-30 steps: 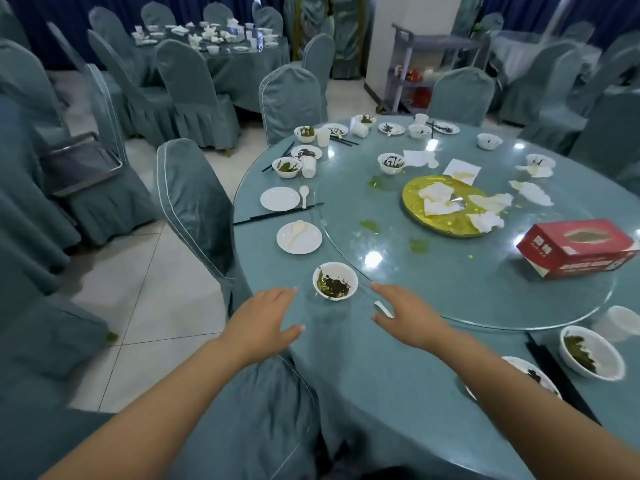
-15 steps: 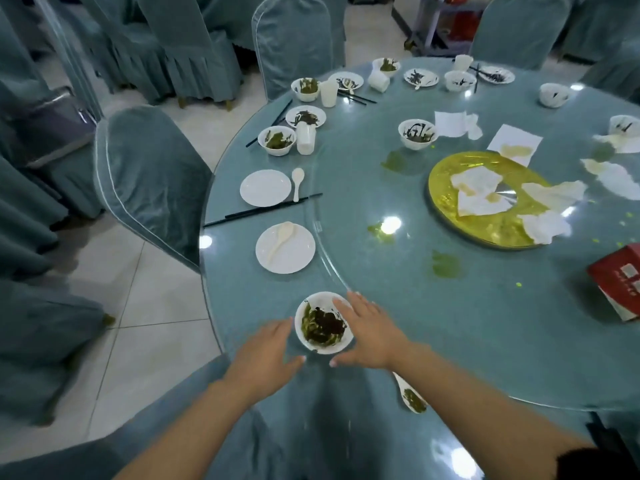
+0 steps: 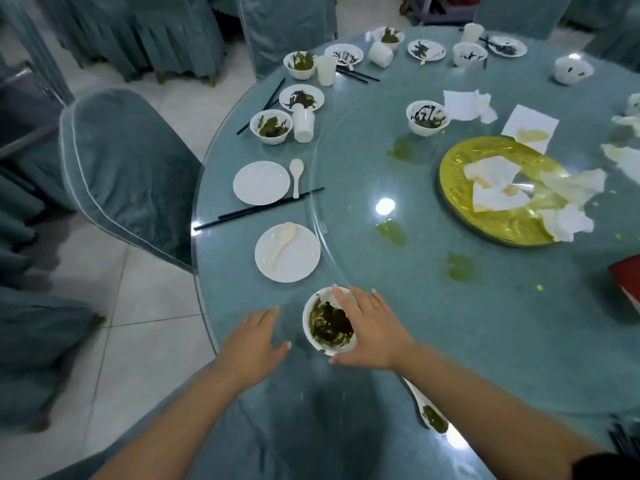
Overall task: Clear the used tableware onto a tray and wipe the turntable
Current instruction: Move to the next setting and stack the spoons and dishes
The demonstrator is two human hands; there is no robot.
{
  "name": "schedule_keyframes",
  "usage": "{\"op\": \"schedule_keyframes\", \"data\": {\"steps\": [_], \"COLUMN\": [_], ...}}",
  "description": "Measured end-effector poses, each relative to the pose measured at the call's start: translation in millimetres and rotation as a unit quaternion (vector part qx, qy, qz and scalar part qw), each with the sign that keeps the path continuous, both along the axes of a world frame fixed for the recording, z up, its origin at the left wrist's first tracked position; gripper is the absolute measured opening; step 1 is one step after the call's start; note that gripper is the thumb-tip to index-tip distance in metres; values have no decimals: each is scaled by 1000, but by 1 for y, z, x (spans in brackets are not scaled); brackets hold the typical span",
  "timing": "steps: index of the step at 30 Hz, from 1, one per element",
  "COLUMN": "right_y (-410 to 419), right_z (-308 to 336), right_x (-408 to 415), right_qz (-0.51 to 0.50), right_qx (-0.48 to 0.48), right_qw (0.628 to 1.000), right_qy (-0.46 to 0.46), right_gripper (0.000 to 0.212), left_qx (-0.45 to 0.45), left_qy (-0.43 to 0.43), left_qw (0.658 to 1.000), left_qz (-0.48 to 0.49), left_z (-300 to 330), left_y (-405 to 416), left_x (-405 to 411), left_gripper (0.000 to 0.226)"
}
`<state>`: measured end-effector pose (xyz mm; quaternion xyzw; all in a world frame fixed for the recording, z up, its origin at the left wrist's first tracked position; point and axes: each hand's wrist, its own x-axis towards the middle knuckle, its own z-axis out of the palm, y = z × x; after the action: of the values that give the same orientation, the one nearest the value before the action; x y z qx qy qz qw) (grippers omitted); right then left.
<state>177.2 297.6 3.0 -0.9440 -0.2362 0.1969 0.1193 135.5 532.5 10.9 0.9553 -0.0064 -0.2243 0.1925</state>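
Note:
A white bowl (image 3: 320, 329) of dark green leftovers stands at the near edge of the round table, just outside the glass turntable (image 3: 450, 306). My right hand (image 3: 374, 330) spans the bowl's right side, index finger on the far rim and thumb at the near rim. Left of the bowl, my left hand (image 3: 252, 341) lies flat and open over the tabletop, holding nothing. A white plate with a spoon on it (image 3: 287, 252) sits just beyond the bowl. On the turntable are green smears (image 3: 391, 232) and a gold platter (image 3: 457, 174) with crumpled napkins.
Further left along the rim lie black chopsticks (image 3: 259, 209), a clean plate (image 3: 261, 182), a loose spoon (image 3: 297, 171), then several dirty bowls, plates and cups. A covered chair (image 3: 128, 174) stands against the table's left edge. A red tissue box (image 3: 627, 278) shows at far right.
The view has dropped closer to the table. My right hand has moved left from the turntable's edge onto the bowl's rim. My left hand stays beside the bowl.

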Motion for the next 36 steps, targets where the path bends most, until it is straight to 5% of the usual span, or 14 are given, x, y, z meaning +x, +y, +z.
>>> {"op": "schedule_keyframes", "data": {"steps": [6,17,36], "right_y": [-10,-21,-27], "right_z": [26,28,18], "right_x": [33,67,-11], "right_qz": [-74,-133,-58], "right_qx": [13,4,-2], "right_qw": [997,991,995], "right_qy": [17,21,79], "right_gripper": [124,125,122], "left_qx": [38,99,140], "left_qy": [-20,32,33], "left_qw": [999,994,989], "left_qz": [20,43,-21], "left_z": [2,-33,-47], "left_y": [11,-5,-4], "left_x": [67,165,46], "left_gripper": [85,149,152]}}
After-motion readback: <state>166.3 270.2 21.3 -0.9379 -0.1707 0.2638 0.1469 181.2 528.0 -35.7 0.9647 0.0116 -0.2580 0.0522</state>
